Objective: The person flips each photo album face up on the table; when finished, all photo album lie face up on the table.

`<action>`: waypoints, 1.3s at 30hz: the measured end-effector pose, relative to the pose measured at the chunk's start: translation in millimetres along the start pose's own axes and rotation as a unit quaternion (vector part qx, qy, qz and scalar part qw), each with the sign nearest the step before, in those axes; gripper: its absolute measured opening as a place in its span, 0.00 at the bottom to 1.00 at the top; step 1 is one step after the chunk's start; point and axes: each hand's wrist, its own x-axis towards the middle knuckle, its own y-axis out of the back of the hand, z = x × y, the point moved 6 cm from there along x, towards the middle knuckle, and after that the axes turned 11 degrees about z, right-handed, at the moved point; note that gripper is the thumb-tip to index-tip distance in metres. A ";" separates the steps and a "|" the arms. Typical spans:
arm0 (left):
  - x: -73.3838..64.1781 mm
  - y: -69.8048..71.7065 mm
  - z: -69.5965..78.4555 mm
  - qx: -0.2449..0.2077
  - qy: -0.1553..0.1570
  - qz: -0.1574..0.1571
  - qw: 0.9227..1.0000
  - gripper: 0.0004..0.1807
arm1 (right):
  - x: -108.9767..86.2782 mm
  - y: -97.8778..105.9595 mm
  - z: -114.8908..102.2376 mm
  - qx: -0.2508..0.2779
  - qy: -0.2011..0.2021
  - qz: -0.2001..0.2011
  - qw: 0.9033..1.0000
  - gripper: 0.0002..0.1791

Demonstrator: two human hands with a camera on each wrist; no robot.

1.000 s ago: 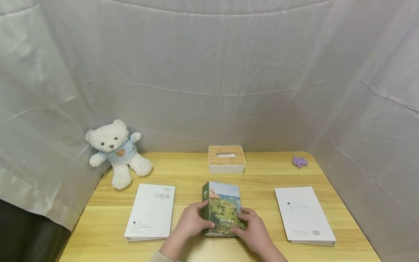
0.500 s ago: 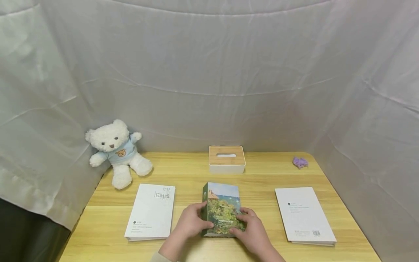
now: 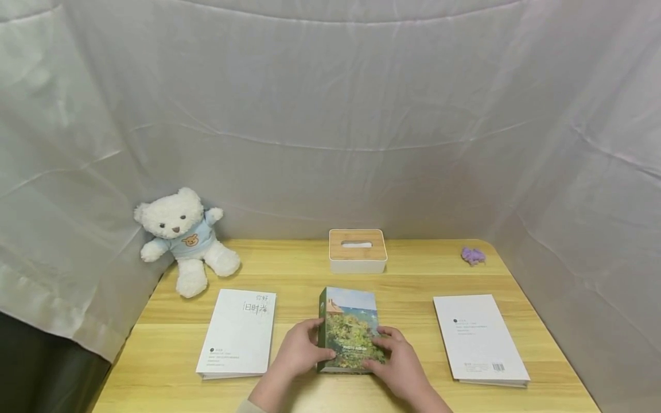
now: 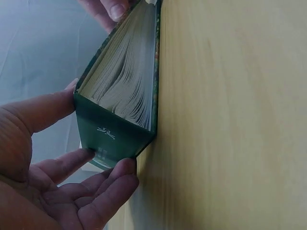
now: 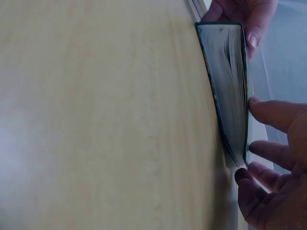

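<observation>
A thick photo album (image 3: 352, 330) with a painted garden-and-sea cover lies at the middle of the table, its green spine (image 4: 115, 134) to the left. My left hand (image 3: 301, 351) grips the spine side, thumb on the cover's lower left corner and fingers against the spine. On the opposite side my right hand (image 3: 400, 362) holds the album's opening edge, its thumb on the cover near the lower right. In the left wrist view the page edges (image 4: 122, 72) show between the covers. Right-hand fingertips (image 5: 244, 175) sit at the cover edges in the right wrist view.
White books lie flat on both sides, a left book (image 3: 240, 332) and a right book (image 3: 480, 338). A tissue box (image 3: 358, 252) stands behind the album. A white teddy bear (image 3: 186, 238) sits back left; a small purple item (image 3: 473, 256) lies back right. Grey curtains (image 3: 330, 115) surround the table.
The album and both hands have shifted very slightly to the left. The grip looks the same throughout, and the other things have stayed where they were.
</observation>
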 end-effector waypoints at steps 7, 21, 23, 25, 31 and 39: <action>-1.3 4.8 0.6 0.018 0.005 0.005 1.000 0.49 | -0.9 -1.6 2.8 0.025 -0.005 -0.023 0.999 0.32; -0.9 8.9 -5.1 0.036 0.022 0.028 0.999 0.57 | -1.8 -3.8 2.9 0.039 -0.010 -0.062 0.997 0.34; -0.9 9.0 -5.2 0.037 0.021 0.029 0.999 0.58 | -1.9 -3.7 2.8 0.041 -0.011 -0.063 0.997 0.34; -0.6 8.8 -5.5 0.039 0.019 0.029 0.999 0.58 | -2.0 -3.9 3.2 0.041 -0.011 -0.063 0.997 0.34; 0.3 9.8 -2.8 0.049 0.010 0.039 0.998 0.58 | -2.3 -3.0 5.2 0.044 -0.003 -0.069 0.997 0.35; 7.2 17.6 27.4 0.050 -0.038 0.116 0.991 0.50 | 2.0 27.7 6.9 0.070 0.000 -0.044 0.997 0.31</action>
